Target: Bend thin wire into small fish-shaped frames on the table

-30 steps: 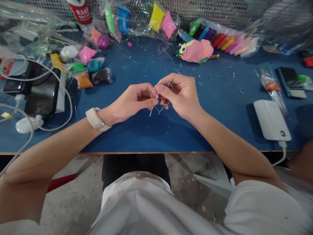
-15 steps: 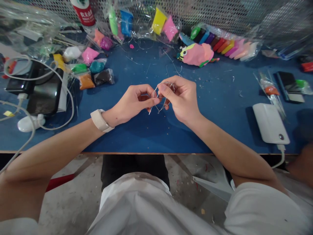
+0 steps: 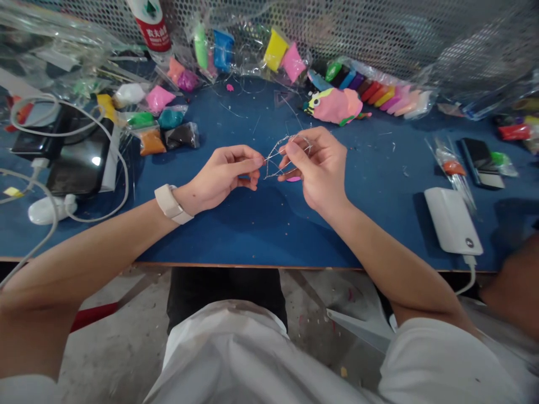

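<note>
A small frame of bent, twisted silvery wire [image 3: 272, 163] is held up over the blue table. My right hand [image 3: 322, 163] grips its right side between thumb and fingers, which hide part of the loop. At the frame's left, my left hand [image 3: 229, 174] pinches a thin wire end between thumb and forefinger. A pink spot [image 3: 293, 179] shows on the table just under the right fingers. Beyond the hands lies a pink and yellow clay animal [image 3: 336, 105] with a round eye.
Bagged clay in many colours, such as the orange packet [image 3: 151, 141], sits at the back left. A row of clay sticks [image 3: 381, 95] lies at the back right. To the right is a white power bank [image 3: 452, 220]; at left, a black device [image 3: 82, 160] with cables. A bottle [image 3: 154, 28] stands behind.
My left fingers have drawn left, away from my right hand, with the wire end. The wire frame has turned and its pointed left side now shows. The view has shifted slightly.
</note>
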The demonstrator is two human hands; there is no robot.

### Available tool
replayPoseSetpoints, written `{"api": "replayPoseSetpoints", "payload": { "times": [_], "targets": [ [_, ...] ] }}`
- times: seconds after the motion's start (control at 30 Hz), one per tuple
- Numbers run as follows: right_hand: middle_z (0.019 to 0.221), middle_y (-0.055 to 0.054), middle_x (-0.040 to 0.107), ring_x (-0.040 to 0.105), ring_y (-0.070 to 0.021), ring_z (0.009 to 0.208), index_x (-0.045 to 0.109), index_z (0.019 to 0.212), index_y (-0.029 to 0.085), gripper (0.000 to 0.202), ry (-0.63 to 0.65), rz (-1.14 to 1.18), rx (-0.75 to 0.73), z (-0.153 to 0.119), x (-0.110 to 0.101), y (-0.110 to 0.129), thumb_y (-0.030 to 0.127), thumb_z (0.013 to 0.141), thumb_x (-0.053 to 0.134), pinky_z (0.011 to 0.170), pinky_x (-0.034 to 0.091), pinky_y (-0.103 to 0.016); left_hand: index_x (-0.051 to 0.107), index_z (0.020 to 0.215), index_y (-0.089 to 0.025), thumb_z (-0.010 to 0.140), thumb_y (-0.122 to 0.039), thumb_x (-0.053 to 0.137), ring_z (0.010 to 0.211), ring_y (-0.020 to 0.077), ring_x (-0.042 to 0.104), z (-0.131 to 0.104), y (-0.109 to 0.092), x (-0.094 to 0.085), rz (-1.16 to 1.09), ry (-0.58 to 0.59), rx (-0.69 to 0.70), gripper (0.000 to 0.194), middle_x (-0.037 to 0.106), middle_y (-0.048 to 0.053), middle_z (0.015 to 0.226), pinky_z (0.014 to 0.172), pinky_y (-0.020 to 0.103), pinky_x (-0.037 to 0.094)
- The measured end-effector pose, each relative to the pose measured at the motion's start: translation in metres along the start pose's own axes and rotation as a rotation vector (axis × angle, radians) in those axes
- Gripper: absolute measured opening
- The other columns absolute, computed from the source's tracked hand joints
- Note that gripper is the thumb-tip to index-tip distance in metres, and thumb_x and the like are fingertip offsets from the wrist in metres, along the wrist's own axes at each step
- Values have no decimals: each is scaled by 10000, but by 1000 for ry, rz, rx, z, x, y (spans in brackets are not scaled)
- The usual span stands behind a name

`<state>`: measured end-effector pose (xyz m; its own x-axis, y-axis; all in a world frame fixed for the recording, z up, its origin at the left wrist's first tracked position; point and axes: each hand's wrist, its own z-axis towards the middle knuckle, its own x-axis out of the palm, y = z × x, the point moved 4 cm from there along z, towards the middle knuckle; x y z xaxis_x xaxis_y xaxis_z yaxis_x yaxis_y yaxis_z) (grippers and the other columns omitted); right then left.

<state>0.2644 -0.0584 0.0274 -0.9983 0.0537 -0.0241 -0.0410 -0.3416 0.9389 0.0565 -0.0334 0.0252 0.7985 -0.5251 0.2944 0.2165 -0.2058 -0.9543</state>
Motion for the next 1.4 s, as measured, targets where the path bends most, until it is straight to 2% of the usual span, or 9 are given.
{"api": "replayPoseSetpoints", "payload": {
  "times": [0.1, 0.23, 0.3, 0.47, 0.63, 0.93, 1.1, 1.2, 1.4],
  "targets": [
    [1016, 20, 799, 796, -157, 802, 713, 1091, 320, 531, 4, 42, 17, -1, 1, 3, 763, 918, 949, 615, 719, -270, 780, 936, -172, 967, -338, 993, 680, 123, 737, 2, 1, -2, -38, 57, -38, 272, 742, 8, 792, 669, 239, 673],
    [985, 27, 786, 782, -155, 785, 703, 1064, 317, 526, 1, 105, 71, -4, 5, 7, 712, 885, 1002, 594, 702, -265, 831, 1089, -187, 871, -344, 1065, 713, 138, 752, 4, 2, -1, -45, 213, -40, 356, 763, 10, 850, 660, 250, 689],
    [975, 28, 776, 781, -155, 790, 696, 1061, 314, 537, 19, 122, 98, -5, 7, 8, 701, 871, 1017, 592, 695, -262, 841, 1068, -188, 863, -376, 1080, 688, 136, 736, 4, 2, 1, -33, 264, -21, 366, 753, 10, 822, 639, 247, 678],
    [988, 25, 766, 777, -153, 806, 695, 1073, 319, 545, 53, 150, 122, -3, 6, 8, 687, 857, 1034, 604, 686, -263, 845, 979, -188, 856, -494, 1099, 643, 129, 689, 4, 0, 3, 40, 228, 73, 417, 730, 13, 766, 601, 247, 635],
    [948, 29, 757, 762, -153, 785, 691, 1035, 307, 565, 75, 157, 146, -3, 7, 9, 698, 833, 1045, 566, 666, -254, 823, 962, -184, 851, -586, 1088, 696, 124, 679, 4, -2, 7, 118, 266, 111, 494, 759, 39, 861, 600, 225, 618],
    [887, 37, 746, 749, -154, 755, 657, 1008, 295, 600, 188, 209, 238, -3, 11, 9, 706, 818, 1050, 565, 647, -254, 749, 928, -174, 872, -641, 1058, 705, 123, 685, 1, -7, 11, 215, 343, 188, 564, 739, 52, 922, 640, 248, 661],
    [895, 30, 770, 748, -154, 753, 672, 982, 288, 613, 190, 195, 217, -3, 11, 9, 719, 787, 1062, 554, 636, -248, 741, 924, -175, 895, -600, 1056, 707, 125, 711, -1, -8, 12, 236, 370, 199, 529, 736, 35, 871, 679, 248, 672],
    [898, 26, 784, 751, -163, 753, 693, 985, 291, 586, 159, 149, 183, -4, 10, 10, 702, 794, 1065, 542, 633, -256, 743, 919, -181, 899, -607, 1051, 688, 130, 725, -2, -7, 12, 262, 347, 204, 526, 747, 33, 848, 693, 260, 685],
    [897, 16, 795, 747, -165, 744, 704, 983, 290, 577, 138, 135, 183, -4, 9, 10, 721, 812, 1048, 539, 630, -263, 762, 979, -193, 884, -624, 1057, 673, 133, 760, -3, -7, 11, 260, 199, 292, 531, 784, 47, 950, 688, 271, 695]
  ]
}}
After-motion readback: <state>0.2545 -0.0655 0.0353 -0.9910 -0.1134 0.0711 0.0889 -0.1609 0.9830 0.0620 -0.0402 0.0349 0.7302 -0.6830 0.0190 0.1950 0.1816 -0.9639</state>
